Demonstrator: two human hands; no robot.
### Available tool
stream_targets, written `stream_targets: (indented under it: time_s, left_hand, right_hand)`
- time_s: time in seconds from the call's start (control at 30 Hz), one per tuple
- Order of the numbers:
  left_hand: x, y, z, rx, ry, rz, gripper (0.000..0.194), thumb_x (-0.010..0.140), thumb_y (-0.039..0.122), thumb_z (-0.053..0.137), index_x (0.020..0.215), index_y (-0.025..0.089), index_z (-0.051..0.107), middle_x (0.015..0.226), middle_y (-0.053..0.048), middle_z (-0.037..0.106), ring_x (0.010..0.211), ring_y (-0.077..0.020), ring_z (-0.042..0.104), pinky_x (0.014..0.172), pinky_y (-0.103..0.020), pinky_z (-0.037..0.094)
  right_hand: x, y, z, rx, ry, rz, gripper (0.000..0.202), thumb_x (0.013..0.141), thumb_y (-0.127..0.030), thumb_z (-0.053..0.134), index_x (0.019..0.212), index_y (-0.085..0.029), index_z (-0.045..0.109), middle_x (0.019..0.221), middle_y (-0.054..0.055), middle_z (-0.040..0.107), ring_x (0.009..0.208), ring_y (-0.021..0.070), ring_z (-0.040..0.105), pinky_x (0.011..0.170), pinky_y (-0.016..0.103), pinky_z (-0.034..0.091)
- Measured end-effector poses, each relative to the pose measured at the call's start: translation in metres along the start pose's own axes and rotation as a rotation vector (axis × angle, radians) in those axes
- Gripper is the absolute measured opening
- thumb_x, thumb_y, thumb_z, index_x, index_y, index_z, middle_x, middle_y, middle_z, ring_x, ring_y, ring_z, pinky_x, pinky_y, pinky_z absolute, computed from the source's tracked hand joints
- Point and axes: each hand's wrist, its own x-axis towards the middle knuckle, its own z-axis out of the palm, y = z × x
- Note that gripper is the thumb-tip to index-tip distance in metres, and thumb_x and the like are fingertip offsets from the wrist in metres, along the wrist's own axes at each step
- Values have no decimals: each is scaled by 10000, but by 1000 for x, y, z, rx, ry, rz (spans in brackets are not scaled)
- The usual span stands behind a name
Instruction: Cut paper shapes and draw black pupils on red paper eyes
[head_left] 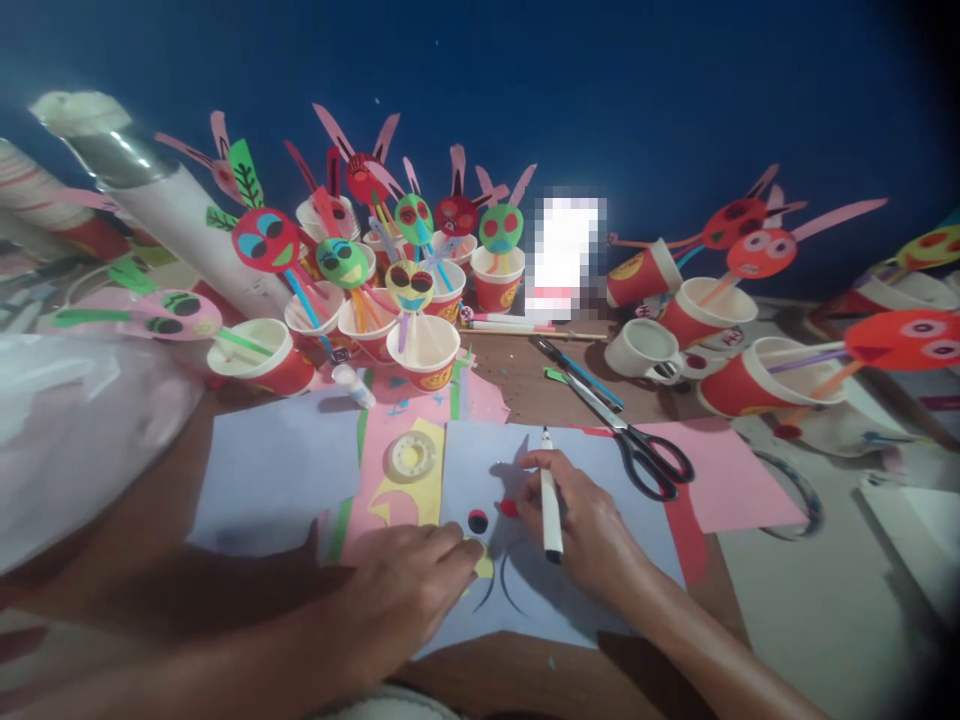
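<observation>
A white marker (551,505) with a black end is gripped in my right hand (589,520), which hovers over a pale blue sheet (555,600). By its fingertips is a small red paper piece (508,508). My left hand (412,580) is closed, its fingers bent together at the sheet's left side beside a small yellow paper piece (485,562); what lies under the fingertips is hidden. Just above them sits a red-and-black paper disc (478,521). Two dark curved strips (512,585) lie lower on the sheet.
Red-and-white paper cups (499,285) with paper faces on sticks stand along the back. Black-handled scissors (637,450) lie right of the sheet, near a white mug (641,348). A tape roll (412,456) rests at left, beyond it a plastic bag (82,430).
</observation>
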Motion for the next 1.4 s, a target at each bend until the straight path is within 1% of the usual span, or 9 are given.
stream_targets:
  time_s: [0.17,0.3,0.47,0.57,0.7,0.9,1.07,1.3,1.4]
  left_hand:
    - [5,6,7,27,-159,47,325,887,100,413,1196,179,477,852,-24,659,718,-187,639,616,-309,509]
    - [10,15,10,140,-340,-4,499,845,76,423,1334,155,358,841,-42,676,675,-244,664,547,-389,541]
    - [16,22,4,166,-422,-86,444,900,219,470,1330,171,372,801,-46,681,654,-272,673,538,-446,549]
    - [20,23,-3,147,-435,-119,422,911,277,473,1314,178,395,809,-57,687,679,-278,679,566,-452,551]
    - [26,18,-7,144,-426,-130,392,907,279,479,1283,182,424,801,-56,690,686,-276,680,574,-424,553]
    - [28,11,-5,149,-369,-119,388,910,280,461,1282,181,408,815,-48,687,698,-271,680,565,-406,556]
    - [26,10,-4,156,-343,-113,378,910,301,470,1270,201,412,804,-37,685,702,-234,680,596,-338,544]
    - [27,9,-5,120,-329,-108,342,906,261,463,1241,201,428,789,-22,681,685,-232,673,572,-332,528]
    - [25,8,-3,82,-300,-112,399,904,250,466,1287,197,370,834,-29,685,716,-223,672,594,-319,522]
  right_hand:
    - [-3,-4,-1,-87,5,-74,356,777,-85,483,1099,-222,421,715,-35,668,615,166,610,681,321,398]
    - [-1,-5,-1,-82,54,-75,327,775,-100,475,1077,-219,436,738,-13,677,647,179,613,674,322,412]
    - [0,-3,-1,-41,86,-13,315,785,-144,491,1082,-237,441,771,-5,681,729,207,606,691,335,427]
    - [0,-2,-1,-40,77,-18,311,792,-145,491,1083,-238,439,773,-3,680,724,206,600,699,339,423]
    - [-1,-2,0,-60,64,-32,312,795,-128,484,1084,-235,435,761,-5,678,689,199,588,686,333,409]
    - [1,-3,1,-61,54,-47,311,789,-121,490,1076,-227,434,752,-12,678,667,187,590,691,323,403]
    - [2,1,5,-114,68,-57,336,767,-88,479,1079,-207,448,738,-16,677,626,171,592,686,315,381]
    - [2,7,14,-205,118,-139,354,754,-57,493,1086,-178,473,716,-17,671,646,179,608,704,323,356]
    - [1,8,16,-216,135,-179,376,743,-47,505,1096,-169,466,733,-13,665,653,177,610,700,320,350]
